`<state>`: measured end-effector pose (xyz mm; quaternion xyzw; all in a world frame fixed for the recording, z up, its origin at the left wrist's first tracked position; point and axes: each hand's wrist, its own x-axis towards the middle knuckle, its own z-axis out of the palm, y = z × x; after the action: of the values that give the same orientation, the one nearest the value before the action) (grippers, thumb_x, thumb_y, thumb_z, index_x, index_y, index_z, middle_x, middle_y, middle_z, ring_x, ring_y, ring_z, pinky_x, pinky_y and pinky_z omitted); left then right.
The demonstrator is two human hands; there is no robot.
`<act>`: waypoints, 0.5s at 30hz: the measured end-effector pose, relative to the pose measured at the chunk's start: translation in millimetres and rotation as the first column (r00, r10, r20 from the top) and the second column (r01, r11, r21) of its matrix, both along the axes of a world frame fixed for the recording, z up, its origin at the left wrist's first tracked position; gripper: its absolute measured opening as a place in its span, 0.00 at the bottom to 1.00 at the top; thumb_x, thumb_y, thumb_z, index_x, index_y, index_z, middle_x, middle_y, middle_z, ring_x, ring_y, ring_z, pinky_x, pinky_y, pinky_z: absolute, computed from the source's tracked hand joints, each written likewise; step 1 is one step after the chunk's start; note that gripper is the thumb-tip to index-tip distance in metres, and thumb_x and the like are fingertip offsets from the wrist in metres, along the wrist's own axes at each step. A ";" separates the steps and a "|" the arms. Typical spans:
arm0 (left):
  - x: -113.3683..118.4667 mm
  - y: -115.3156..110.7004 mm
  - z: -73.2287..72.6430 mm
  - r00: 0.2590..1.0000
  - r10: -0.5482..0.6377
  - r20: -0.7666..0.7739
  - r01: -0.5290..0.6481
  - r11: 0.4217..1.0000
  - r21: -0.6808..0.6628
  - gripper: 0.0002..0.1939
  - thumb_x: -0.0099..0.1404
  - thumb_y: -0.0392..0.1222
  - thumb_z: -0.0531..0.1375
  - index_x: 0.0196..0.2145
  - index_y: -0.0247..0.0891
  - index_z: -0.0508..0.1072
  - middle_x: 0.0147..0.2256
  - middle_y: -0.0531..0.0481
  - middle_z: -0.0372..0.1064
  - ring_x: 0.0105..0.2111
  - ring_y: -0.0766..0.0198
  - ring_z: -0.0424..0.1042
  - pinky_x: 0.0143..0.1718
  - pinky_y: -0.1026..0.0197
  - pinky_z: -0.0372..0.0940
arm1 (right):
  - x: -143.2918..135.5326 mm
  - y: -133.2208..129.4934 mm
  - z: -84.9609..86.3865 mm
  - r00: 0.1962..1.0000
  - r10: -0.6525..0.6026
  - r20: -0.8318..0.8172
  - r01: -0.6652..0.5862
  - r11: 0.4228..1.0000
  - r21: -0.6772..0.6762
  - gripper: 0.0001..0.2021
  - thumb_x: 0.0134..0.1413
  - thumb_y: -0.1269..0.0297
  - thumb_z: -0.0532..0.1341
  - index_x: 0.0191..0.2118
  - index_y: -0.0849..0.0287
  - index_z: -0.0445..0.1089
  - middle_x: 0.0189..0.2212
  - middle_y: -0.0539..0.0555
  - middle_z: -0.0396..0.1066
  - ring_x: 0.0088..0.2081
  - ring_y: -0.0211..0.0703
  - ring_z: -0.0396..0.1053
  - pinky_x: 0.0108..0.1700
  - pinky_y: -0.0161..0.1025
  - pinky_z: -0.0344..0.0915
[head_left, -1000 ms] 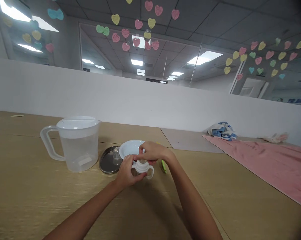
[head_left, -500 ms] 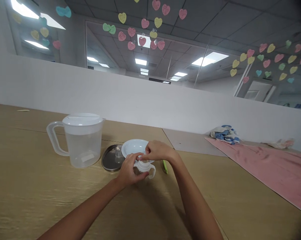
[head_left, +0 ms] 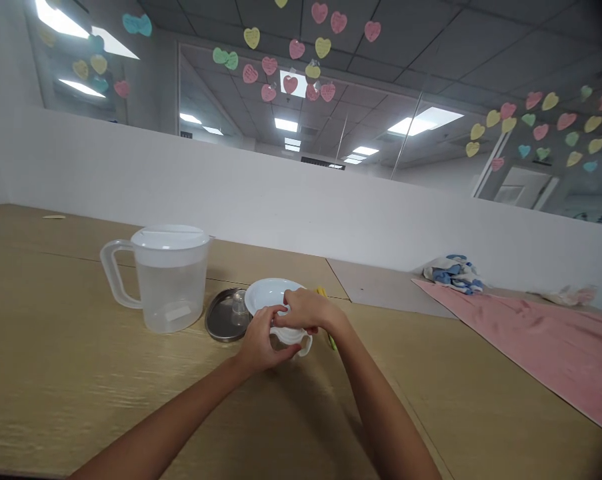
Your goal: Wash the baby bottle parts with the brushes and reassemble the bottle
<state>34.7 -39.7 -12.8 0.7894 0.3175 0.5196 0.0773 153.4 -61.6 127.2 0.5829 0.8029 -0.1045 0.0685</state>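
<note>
A small whitish two-handled cup (head_left: 289, 337) stands in front of me, one loop handle showing at its right. My left hand (head_left: 261, 341) is wrapped round its left side, thumb at the front and fingers near the rim. Over the top lies my right hand (head_left: 305, 310), its fingers curled down on the lid and hiding most of it. Just behind is a white bowl (head_left: 265, 288), partly covered by my hands. A round metal tray (head_left: 221, 327) sits to the left with a small clear cup-shaped piece (head_left: 239, 303) on it.
A large clear pitcher (head_left: 173, 287) with a white lid stands at the left. Right of my hands lies a thin green and yellow object (head_left: 332, 341), partly hidden. A pink cloth (head_left: 525, 340) and a crumpled blue-and-white cloth (head_left: 453, 273) lie at the right. A white wall (head_left: 291, 213) closes the back.
My right hand has shifted slightly left and lower over the cup, covering more of its lid. More of the yellow end of the thin object shows. The view has tilted slightly.
</note>
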 end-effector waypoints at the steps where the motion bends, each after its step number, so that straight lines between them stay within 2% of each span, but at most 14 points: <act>1: -0.8 0.5 -0.4 1.000 0.008 -0.009 -0.008 1.000 0.002 0.31 0.49 0.55 0.62 0.47 0.37 0.62 0.41 0.42 0.68 0.40 0.54 0.68 0.40 0.52 0.65 | 2.1 1.3 -0.4 1.000 0.000 -0.023 0.000 1.000 -0.018 0.26 0.48 0.51 0.55 0.47 0.67 0.64 0.20 0.54 0.70 0.17 0.39 0.64 0.20 0.34 0.58; 3: -4.3 2.2 -0.8 0.999 -0.009 -0.040 0.010 0.999 0.039 0.32 0.49 0.57 0.62 0.47 0.37 0.62 0.41 0.42 0.68 0.40 0.52 0.69 0.41 0.51 0.64 | 6.4 4.0 -1.7 0.998 -0.001 -0.068 -0.002 0.999 -0.047 0.30 0.46 0.47 0.56 0.49 0.66 0.62 0.20 0.53 0.70 0.17 0.39 0.65 0.20 0.33 0.58; 5: -10.6 5.5 -0.6 0.995 -0.081 -0.054 0.086 0.991 0.104 0.32 0.52 0.59 0.59 0.48 0.36 0.62 0.41 0.41 0.69 0.41 0.52 0.68 0.43 0.50 0.63 | 9.4 5.9 -3.4 0.996 -0.005 -0.092 0.000 0.999 -0.052 0.32 0.45 0.44 0.57 0.50 0.65 0.61 0.20 0.52 0.70 0.18 0.39 0.65 0.20 0.33 0.59; 7: -19.3 11.9 0.4 0.992 -0.123 0.006 0.121 0.983 0.140 0.28 0.57 0.58 0.54 0.49 0.36 0.61 0.42 0.41 0.68 0.43 0.53 0.67 0.45 0.51 0.62 | 10.8 6.8 -5.0 0.995 -0.018 -0.101 0.014 0.999 -0.038 0.33 0.44 0.42 0.57 0.49 0.64 0.61 0.20 0.51 0.70 0.18 0.38 0.65 0.21 0.33 0.59; 9: -29.4 22.5 1.7 0.990 -0.017 0.141 0.004 0.996 0.093 0.20 0.63 0.51 0.49 0.48 0.36 0.62 0.42 0.42 0.68 0.44 0.55 0.67 0.46 0.52 0.61 | 11.3 7.2 -6.1 0.991 -0.036 -0.126 0.030 0.998 -0.046 0.33 0.43 0.41 0.57 0.49 0.63 0.61 0.19 0.50 0.69 0.17 0.38 0.65 0.20 0.33 0.60; 11: -39.8 36.8 2.3 0.957 0.191 0.219 -0.192 0.981 -0.016 0.15 0.65 0.45 0.47 0.45 0.37 0.65 0.42 0.43 0.68 0.44 0.57 0.67 0.47 0.52 0.61 | 11.9 7.4 -6.6 0.983 -0.054 -0.173 0.039 0.995 -0.090 0.34 0.43 0.41 0.58 0.50 0.62 0.59 0.18 0.49 0.68 0.17 0.39 0.65 0.20 0.33 0.60; 13: -49.5 51.8 1.3 0.929 0.341 0.146 -0.330 0.939 -0.094 0.15 0.63 0.39 0.47 0.45 0.37 0.66 0.44 0.43 0.68 0.46 0.56 0.65 0.49 0.51 0.60 | 12.7 7.5 -6.6 0.973 -0.068 -0.220 0.039 0.990 -0.134 0.33 0.44 0.43 0.59 0.52 0.62 0.57 0.17 0.48 0.67 0.17 0.38 0.65 0.20 0.33 0.62; 15: -57.1 63.2 -1.5 0.918 0.395 0.013 -0.391 0.912 -0.123 0.17 0.59 0.34 0.49 0.46 0.37 0.67 0.47 0.42 0.66 0.49 0.54 0.64 0.51 0.51 0.58 | 13.5 7.4 -6.4 0.964 -0.077 -0.254 0.039 0.988 -0.152 0.33 0.44 0.45 0.59 0.52 0.61 0.56 0.17 0.48 0.67 0.17 0.38 0.66 0.21 0.33 0.62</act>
<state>-22.4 23.5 -14.3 0.6936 0.4983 0.5197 0.0237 166.9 -54.2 120.8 0.5809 0.7777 -0.2401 0.0022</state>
